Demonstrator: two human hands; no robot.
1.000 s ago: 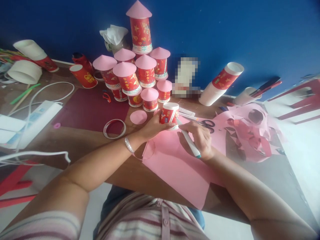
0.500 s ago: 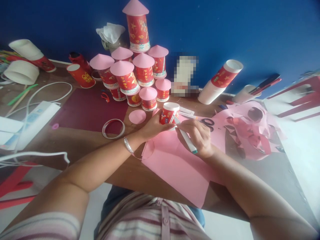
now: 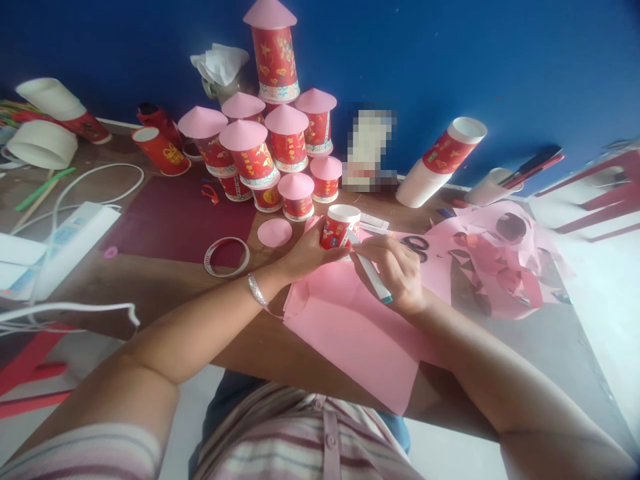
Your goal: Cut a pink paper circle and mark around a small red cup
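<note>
My left hand (image 3: 304,253) is closed around a small red paper cup (image 3: 339,227) that stands upside down on a pink paper sheet (image 3: 350,327). My right hand (image 3: 396,270) grips a white pen with a green end (image 3: 371,275), its tip against the cup's base on the right. A silver bracelet sits on my left wrist. Just behind the cup lies a pink paper disc (image 3: 275,233), and beyond it a cluster of red cups with pink cone roofs (image 3: 270,150).
Black scissors (image 3: 414,245) and a heap of pink paper scraps (image 3: 495,263) lie to the right. A tape ring (image 3: 227,257), a dark red sheet (image 3: 175,220), a white power strip (image 3: 65,247) with cables and more cups (image 3: 440,160) surround the work spot.
The pen has tilted and shifted slightly up along the cup's edge. The view has dropped a little. Both hands stay on the cup and pen.
</note>
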